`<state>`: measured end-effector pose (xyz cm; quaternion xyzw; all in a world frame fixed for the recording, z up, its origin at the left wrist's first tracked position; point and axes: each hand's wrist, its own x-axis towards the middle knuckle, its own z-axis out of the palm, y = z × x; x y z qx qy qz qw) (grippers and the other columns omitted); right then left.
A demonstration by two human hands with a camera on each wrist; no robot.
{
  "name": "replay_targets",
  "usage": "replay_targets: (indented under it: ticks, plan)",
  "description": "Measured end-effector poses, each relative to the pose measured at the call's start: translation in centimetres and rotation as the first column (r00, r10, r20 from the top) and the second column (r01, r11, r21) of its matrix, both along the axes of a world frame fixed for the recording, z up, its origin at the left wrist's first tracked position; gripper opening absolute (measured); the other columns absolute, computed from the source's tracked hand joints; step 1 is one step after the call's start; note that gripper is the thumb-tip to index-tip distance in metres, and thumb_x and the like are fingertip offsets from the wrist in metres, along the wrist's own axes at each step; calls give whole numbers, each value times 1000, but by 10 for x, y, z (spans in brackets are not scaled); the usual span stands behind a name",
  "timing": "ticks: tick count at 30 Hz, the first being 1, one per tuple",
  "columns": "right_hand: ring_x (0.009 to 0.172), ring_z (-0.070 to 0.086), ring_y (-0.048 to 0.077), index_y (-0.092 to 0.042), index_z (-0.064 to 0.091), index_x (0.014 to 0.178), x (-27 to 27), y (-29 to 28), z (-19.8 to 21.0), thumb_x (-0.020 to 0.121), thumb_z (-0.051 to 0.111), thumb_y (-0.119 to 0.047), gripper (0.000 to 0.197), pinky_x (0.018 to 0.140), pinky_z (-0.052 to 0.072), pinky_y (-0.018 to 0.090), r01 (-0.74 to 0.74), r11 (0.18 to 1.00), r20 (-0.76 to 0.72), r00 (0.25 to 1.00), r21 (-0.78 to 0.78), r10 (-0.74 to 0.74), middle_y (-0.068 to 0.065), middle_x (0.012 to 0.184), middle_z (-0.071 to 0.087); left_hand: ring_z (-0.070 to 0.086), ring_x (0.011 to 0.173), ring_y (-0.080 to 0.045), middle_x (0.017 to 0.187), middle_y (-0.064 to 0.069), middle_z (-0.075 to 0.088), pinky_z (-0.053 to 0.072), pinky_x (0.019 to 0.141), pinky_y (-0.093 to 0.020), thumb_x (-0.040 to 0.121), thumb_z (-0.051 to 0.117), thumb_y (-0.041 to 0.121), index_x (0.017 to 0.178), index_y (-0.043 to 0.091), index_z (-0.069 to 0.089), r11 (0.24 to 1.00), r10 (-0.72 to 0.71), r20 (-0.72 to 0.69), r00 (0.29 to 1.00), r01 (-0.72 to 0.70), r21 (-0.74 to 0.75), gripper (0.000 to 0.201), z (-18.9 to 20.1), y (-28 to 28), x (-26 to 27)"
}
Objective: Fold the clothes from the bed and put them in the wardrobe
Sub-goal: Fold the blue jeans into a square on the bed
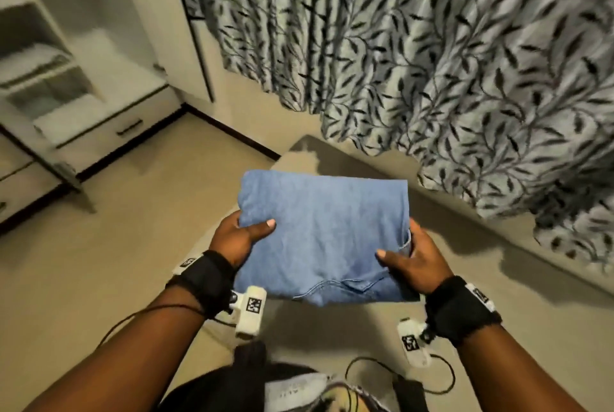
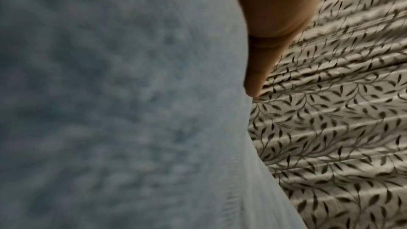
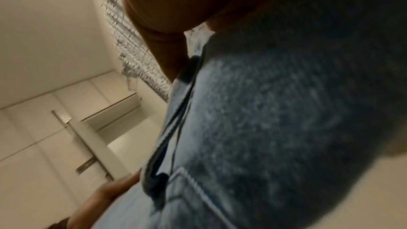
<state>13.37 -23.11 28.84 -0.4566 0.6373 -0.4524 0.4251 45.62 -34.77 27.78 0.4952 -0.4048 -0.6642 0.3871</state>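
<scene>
The person is holding a folded, light blue denim garment [image 1: 324, 235] in the air in front of the body, above the beige floor [image 1: 116, 228]. The left hand [image 1: 237, 240] is gripping the garment's left edge, thumb lying across the top and fingers hidden underneath. The right hand [image 1: 413, 260] is gripping the right edge in the same manner, thumb on top of the fabric near a stitched seam. In the left wrist view the blue cloth [image 2: 121, 102] is filling most of the picture, with one finger [image 2: 275, 23] pressing against it. In the right wrist view the denim's stitched seams and layered folds [image 3: 253, 128] are showing beneath the thumb [image 3: 158, 23].

A cream wardrobe with open shelves and drawers [image 1: 83, 79] is standing to the upper left, well apart from the garment. A grey curtain printed with dark leaves [image 1: 432, 62] is hanging behind. Black straps are wrapping both wrists.
</scene>
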Motion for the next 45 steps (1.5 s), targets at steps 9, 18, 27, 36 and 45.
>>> replay_targets:
  ticks: [9,18,27,36,45]
  plan:
    - [131,33,-24,-46,-2,157,72,-63,25,91,64,8,107,98,34,0,-198,965,-52,980,-173,191,-39,149,26,72,106,-24,125,-9,70,60,78,-35,46,97,28,139,19,48,955,250,-120,961,-265,-132,105,41,36,80]
    - [121,27,-37,-39,34,148,191,-146,80,94,65,3,76,95,27,-6,-494,844,-215,865,-209,453,-31,145,35,54,130,-18,147,1,49,44,109,-43,73,89,6,157,41,20,878,408,83,909,-366,-309,114,94,9,209]
    - [88,65,-3,-32,77,103,369,-255,123,90,64,10,46,82,51,21,-467,833,-167,884,-297,436,-15,114,74,67,70,2,70,10,74,48,83,-16,82,66,-19,65,14,74,831,465,204,862,-345,-436,38,146,-91,370]
    - [103,64,-8,-22,76,104,501,-303,114,88,77,-10,20,83,46,5,-425,847,-148,905,-318,399,-17,113,71,68,79,-7,78,4,75,50,80,-25,85,66,-14,62,18,75,831,460,180,870,-349,-434,41,131,-139,499]
    - [109,60,-13,-32,74,108,566,-380,75,89,77,-22,22,84,45,7,-521,833,-223,848,-187,480,-22,118,68,68,103,-24,101,0,74,55,92,-39,58,87,39,80,22,76,862,432,106,896,-375,-341,30,77,-186,553]
